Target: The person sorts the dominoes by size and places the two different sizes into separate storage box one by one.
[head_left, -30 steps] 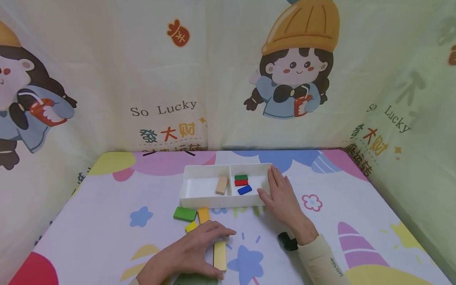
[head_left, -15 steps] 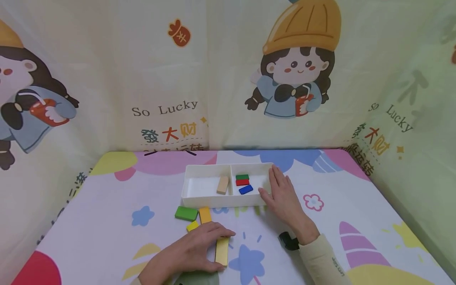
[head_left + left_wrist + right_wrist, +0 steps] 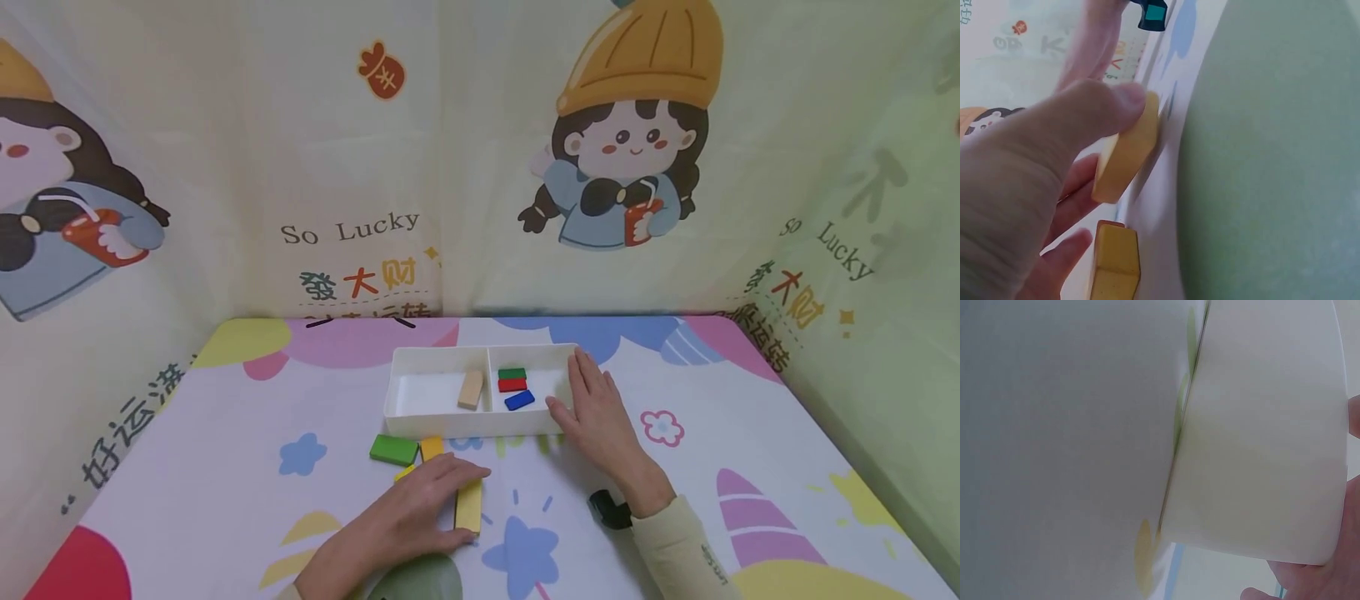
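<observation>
Head view: the left hand (image 3: 405,515) is close to the person, while the right hand (image 3: 600,425) is farther out and off to its right.
Left hand's hold: thumb and fingers pinch the pale yellow block (image 3: 468,508), the thumb at its near end and the fingers at its far end.
Pale yellow block: within the left hand; I cannot tell whether it touches the tablecloth (image 3: 210,517).
Right hand's pose: spread wide, fingers straight along the end of the white tray (image 3: 450,427), thumb at its rim.
White tray: ahead of the left hand, against the right hand, split by a divider.
Compartment nearer the right hand: green piece (image 3: 512,373) and red piece (image 3: 512,385) touching, blue piece (image 3: 520,401) just nearer the person.
Compartment farther from the right hand: tan block (image 3: 470,390) beside the divider.
Beyond the left hand: green block (image 3: 394,450), with an orange block (image 3: 431,447) just beside it; the yellow piece (image 3: 403,474) is mostly hidden by that hand.
Under the right wrist: a black object (image 3: 609,510).
</observation>
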Motion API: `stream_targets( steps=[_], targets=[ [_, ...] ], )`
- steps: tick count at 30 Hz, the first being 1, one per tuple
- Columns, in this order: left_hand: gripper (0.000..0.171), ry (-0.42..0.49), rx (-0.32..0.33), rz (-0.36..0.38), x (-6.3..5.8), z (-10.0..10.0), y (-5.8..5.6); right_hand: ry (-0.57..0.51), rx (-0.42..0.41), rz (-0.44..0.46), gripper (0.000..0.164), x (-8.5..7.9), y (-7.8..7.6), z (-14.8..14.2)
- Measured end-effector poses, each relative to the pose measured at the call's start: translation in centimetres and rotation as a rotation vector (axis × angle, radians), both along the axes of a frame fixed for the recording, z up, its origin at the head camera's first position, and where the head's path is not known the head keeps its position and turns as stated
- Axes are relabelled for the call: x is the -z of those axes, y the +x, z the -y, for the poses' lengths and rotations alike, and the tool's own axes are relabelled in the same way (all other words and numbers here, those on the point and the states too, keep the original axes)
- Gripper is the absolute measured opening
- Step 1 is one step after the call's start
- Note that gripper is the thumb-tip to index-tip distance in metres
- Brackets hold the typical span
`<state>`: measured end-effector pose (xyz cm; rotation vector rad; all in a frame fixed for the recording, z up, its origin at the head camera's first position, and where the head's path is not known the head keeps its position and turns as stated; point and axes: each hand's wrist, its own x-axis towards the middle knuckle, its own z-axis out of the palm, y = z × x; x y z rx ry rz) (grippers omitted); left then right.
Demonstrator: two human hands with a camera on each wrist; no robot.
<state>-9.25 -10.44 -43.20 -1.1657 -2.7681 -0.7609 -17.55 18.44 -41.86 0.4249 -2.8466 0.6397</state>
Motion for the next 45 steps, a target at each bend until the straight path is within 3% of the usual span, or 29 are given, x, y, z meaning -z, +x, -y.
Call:
stream_targets(
  steps=[6, 14, 32, 38, 45],
  targets=[
    [0.063, 0.025, -0.025, -0.059, 0.7, 0.0, -0.1, 0.019, 0.002, 0.007, 0.077, 0.1, 0.1, 0.0],
    [0.067, -0.004, -0.036, 0.012, 0.8, 0.1, -0.4, 0.029, 0.008, 0.020, 0.078, 0.0, -0.1, 0.0],
    [0.069, -0.024, -0.054, 0.071, 1.2, 0.1, -1.7, -0.004, -0.020, 0.063, 0.079, 0.2, -1.6, -0.2],
    [0.076, -0.007, -0.026, -0.015, 1.0, 0.2, -2.4, -0.020, -0.022, 0.048, 0.079, -0.2, -2.3, -0.4],
    [0.073, 0.000, 0.003, -0.134, 1.3, 0.8, -2.3, -0.029, -0.033, 0.068, 0.080, 0.4, -2.5, -0.3]
  ],
)
